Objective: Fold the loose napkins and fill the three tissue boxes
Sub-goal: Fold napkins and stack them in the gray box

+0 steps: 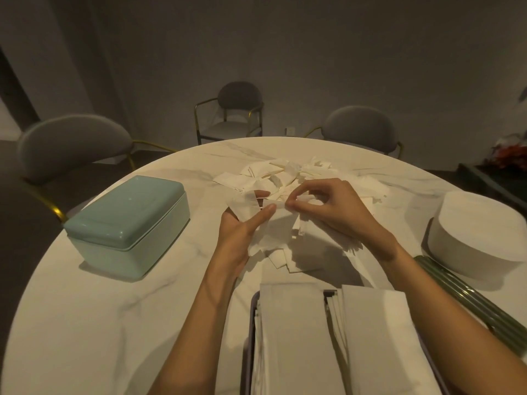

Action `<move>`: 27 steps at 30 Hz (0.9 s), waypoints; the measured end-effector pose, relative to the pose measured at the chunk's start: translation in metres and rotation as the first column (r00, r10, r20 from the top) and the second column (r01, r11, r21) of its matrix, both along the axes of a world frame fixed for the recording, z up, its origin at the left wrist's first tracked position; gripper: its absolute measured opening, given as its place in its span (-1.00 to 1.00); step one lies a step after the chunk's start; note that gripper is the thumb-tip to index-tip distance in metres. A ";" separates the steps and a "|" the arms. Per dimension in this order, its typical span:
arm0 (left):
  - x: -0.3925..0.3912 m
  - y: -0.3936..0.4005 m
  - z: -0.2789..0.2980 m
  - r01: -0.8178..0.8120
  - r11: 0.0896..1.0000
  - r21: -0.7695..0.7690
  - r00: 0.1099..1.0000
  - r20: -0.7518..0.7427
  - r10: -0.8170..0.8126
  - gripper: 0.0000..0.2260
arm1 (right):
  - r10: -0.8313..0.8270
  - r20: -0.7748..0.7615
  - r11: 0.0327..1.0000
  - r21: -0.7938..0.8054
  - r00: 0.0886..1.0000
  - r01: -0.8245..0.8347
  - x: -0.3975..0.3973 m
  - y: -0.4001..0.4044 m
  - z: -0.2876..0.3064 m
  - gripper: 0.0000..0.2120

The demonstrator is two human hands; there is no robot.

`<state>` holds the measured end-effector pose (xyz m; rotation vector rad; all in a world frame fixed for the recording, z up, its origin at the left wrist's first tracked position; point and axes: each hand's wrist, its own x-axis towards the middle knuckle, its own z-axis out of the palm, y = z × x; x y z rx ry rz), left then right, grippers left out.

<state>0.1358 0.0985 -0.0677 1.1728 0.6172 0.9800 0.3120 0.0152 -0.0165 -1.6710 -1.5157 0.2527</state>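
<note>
On the round white marble table (85, 323), the widest bare stretch lies at the near left, between the edge and the closed pale-green rectangular tissue box (128, 223), which blocks the left side. The middle is crowded with a heap of loose white napkins (285, 178). Along the near edge, an open tray-like box with folded white napkins (328, 337) bars the way. At right, a round white lidded container (479, 232) stands beside a dark green ribbed object (470, 303). A bare strip runs between green box and napkin heap.

Dim room: grey wall (313, 47), dark floor (17, 223), three grey round-backed chairs (239, 95) beyond round marble table (99, 309).
</note>
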 end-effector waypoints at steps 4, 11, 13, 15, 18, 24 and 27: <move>-0.002 0.001 0.000 -0.015 0.998 -0.063 0.999 -0.042 0.012 -0.79 | 0.067 0.010 0.996 -0.067 0.998 -0.067 0.001 -0.005 0.012 -0.89; -0.002 -0.001 0.002 0.133 0.953 -0.273 0.985 -0.069 -0.157 -0.56 | 0.348 -0.217 0.893 -0.221 0.912 -0.393 -0.004 -0.015 0.029 -0.81; 0.001 -0.005 0.000 0.229 0.923 -0.308 0.970 -0.008 -0.243 -0.64 | 0.306 -0.199 0.910 -0.225 0.931 -0.347 -0.002 -0.011 0.023 -0.84; 0.002 -0.008 0.000 0.304 0.893 -0.333 0.953 0.094 -0.289 -0.62 | 0.217 -0.178 0.934 -0.248 0.960 -0.257 0.002 -0.007 0.017 -0.88; 0.006 -0.008 -0.004 0.416 0.851 -0.320 0.909 0.174 -0.379 -0.44 | 0.087 -0.131 0.960 -0.253 0.988 -0.118 0.007 -0.002 0.007 -0.89; 0.023 -0.020 0.002 0.387 0.864 -0.321 0.920 0.072 -0.385 -0.33 | -0.196 -0.157 0.978 -0.109 0.968 0.180 -0.003 0.007 -0.002 -0.66; 0.025 -0.023 -0.001 0.391 0.894 -0.220 0.919 0.039 -0.392 -0.34 | -0.312 -0.268 0.948 -0.018 0.912 0.319 -0.010 0.013 -0.010 -0.59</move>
